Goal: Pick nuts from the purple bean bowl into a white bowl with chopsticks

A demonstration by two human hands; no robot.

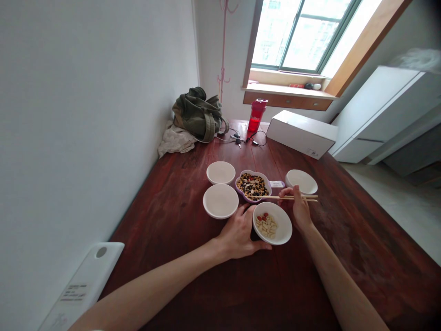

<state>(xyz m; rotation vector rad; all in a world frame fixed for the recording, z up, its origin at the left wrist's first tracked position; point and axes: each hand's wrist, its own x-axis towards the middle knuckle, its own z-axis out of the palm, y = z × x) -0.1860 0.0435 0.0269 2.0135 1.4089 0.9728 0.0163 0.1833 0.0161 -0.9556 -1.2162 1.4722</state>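
Note:
My left hand (240,233) is wrapped round the left side of a white bowl (283,225) on the table. Inside that bowl lie pale, flat seeds (268,227) and a few red pieces (264,215). A pair of wooden chopsticks (275,197) is held in my right hand (299,209), with the tips pointing left over a purple-rimmed, flower-shaped dish (240,191). Mixed beans and grains (253,185) fill the dish, whose handle carries a white label. Two white bowls, the nearer (221,201) and the farther (221,173), stand left of it. Another white bowl (302,180) stands beyond my right hand.
On the far part of the dark red table (165,207) are a green bag (198,115), a pale cloth (176,139), keys (237,140), a black cable (261,139), a red bottle (257,116) and a white box (301,133). A white panel (82,280) lies along the left wall.

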